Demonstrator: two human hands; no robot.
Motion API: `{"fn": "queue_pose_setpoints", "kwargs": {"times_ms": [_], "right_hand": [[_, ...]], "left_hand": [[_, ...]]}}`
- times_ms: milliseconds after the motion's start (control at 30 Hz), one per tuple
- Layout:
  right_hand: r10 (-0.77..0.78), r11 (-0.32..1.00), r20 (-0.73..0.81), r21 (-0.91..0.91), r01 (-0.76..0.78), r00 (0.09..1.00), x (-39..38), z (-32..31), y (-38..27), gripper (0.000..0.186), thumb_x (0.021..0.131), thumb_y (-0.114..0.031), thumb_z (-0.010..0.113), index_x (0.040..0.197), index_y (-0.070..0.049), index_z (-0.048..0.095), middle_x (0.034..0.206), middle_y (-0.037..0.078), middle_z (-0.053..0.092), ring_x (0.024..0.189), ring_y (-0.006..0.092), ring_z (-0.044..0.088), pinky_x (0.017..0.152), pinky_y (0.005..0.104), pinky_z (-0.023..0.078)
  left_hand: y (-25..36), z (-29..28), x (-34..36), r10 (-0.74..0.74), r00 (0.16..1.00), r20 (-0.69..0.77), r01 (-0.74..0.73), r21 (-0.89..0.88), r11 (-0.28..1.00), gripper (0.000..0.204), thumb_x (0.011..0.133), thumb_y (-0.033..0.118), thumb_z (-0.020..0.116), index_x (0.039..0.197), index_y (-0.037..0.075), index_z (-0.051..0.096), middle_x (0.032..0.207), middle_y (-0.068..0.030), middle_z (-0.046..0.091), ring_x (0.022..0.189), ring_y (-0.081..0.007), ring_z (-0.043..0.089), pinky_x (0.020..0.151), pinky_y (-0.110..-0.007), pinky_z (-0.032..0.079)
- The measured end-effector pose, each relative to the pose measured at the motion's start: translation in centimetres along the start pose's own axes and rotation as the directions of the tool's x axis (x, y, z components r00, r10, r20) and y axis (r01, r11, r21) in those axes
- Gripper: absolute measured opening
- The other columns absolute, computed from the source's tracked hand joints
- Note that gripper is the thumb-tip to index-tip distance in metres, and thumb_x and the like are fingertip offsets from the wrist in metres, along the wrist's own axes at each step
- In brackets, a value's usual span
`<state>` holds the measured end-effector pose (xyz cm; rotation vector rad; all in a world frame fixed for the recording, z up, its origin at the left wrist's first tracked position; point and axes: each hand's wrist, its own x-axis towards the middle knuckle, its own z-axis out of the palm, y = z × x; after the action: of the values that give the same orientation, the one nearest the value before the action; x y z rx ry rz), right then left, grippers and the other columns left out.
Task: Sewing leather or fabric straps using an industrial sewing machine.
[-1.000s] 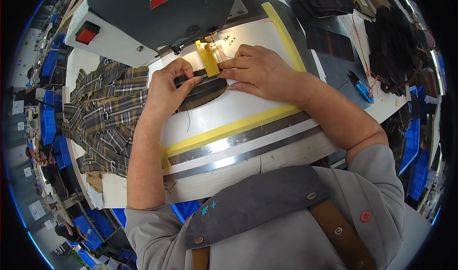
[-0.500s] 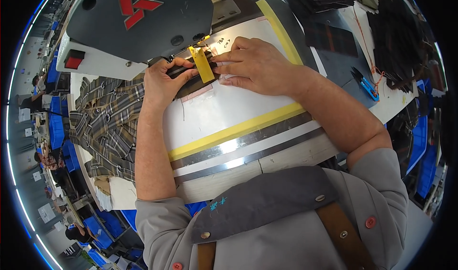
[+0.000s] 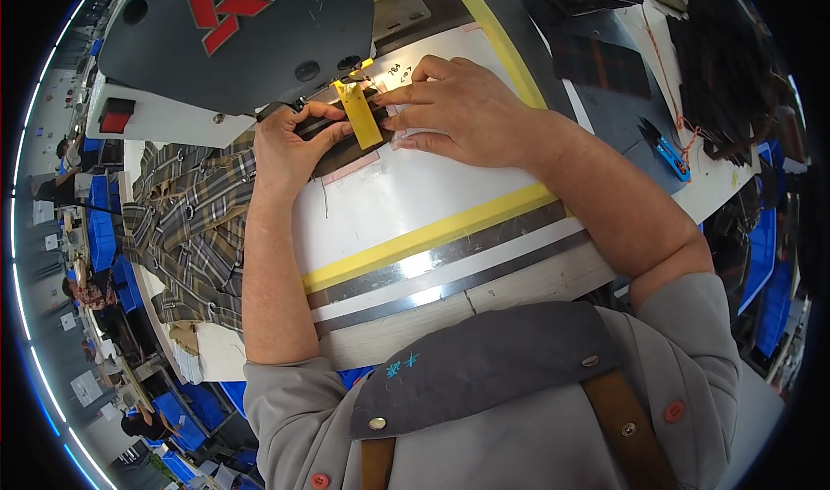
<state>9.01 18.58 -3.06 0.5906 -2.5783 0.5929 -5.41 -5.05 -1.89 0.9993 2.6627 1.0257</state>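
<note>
Dark strip (image 3: 333,144) already in place under the big grey sewing machine (image 3: 242,36), on the white plate (image 3: 415,196); sewing seemingly not started. Left hand (image 3: 290,144) curled, pinching the strip's left end. Right hand (image 3: 462,114) flat, fingers together, pressing the right end down. Stiff yellow tab (image 3: 360,116) across the middle. Soft plaid shirt (image 3: 186,222) heaped at left. Smooth yellow tape (image 3: 432,235) and shiny metal bands across the counter (image 3: 484,295).
</note>
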Motion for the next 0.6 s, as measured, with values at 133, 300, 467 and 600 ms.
{"fn": "queue_pose_setpoints", "kwargs": {"times_ms": [133,300,467,600], "right_hand": [[-0.004,1.000,-0.004,-0.012,0.004,1.000,-0.2,0.2,0.1,0.027,0.094,-0.037,0.071,0.108,-0.014,0.078,0.128,-0.002,0.070,0.112,0.0212,0.059,0.096,0.0405,0.050],[0.029,0.998,0.079,-0.054,-0.025,0.996,-0.1,0.0,-0.1,0.031,0.096,-0.039,0.069,0.115,-0.015,0.076,0.137,-0.001,0.067,0.116,0.0222,0.056,0.100,0.0406,0.049],[0.003,0.997,0.040,-0.084,0.000,0.999,0.0,-0.1,-0.3,0.030,0.097,-0.040,0.067,0.111,-0.016,0.076,0.127,-0.002,0.070,0.115,0.0211,0.058,0.098,0.0403,0.049],[0.021,0.997,0.068,-0.077,-0.016,0.997,-0.1,-0.1,-0.2,0.031,0.097,-0.041,0.066,0.112,-0.016,0.076,0.127,-0.002,0.069,0.114,0.0212,0.059,0.099,0.0404,0.048]], "left_hand": [[0.0,0.2,0.0,0.026,0.999,-0.035,-0.027,-0.039,0.999,0.030,0.071,0.031,0.095,0.088,0.010,0.082,0.072,-0.0008,0.072,0.064,-0.0110,0.064,0.065,-0.027,0.052],[-0.1,0.2,0.1,0.034,0.999,-0.036,-0.035,-0.040,0.999,0.031,0.071,0.031,0.095,0.089,0.010,0.082,0.073,-0.0014,0.072,0.065,-0.0111,0.064,0.066,-0.027,0.052],[-0.9,0.2,0.1,0.049,0.999,-0.016,-0.050,-0.027,0.998,0.033,0.070,0.033,0.096,0.091,0.011,0.082,0.072,-0.0018,0.070,0.066,-0.0124,0.063,0.066,-0.028,0.052],[-0.2,0.2,-0.1,0.069,0.997,-0.019,-0.069,-0.006,0.998,0.031,0.072,0.032,0.095,0.091,0.011,0.081,0.070,-0.0017,0.069,0.063,-0.0122,0.060,0.063,-0.029,0.050]]}}
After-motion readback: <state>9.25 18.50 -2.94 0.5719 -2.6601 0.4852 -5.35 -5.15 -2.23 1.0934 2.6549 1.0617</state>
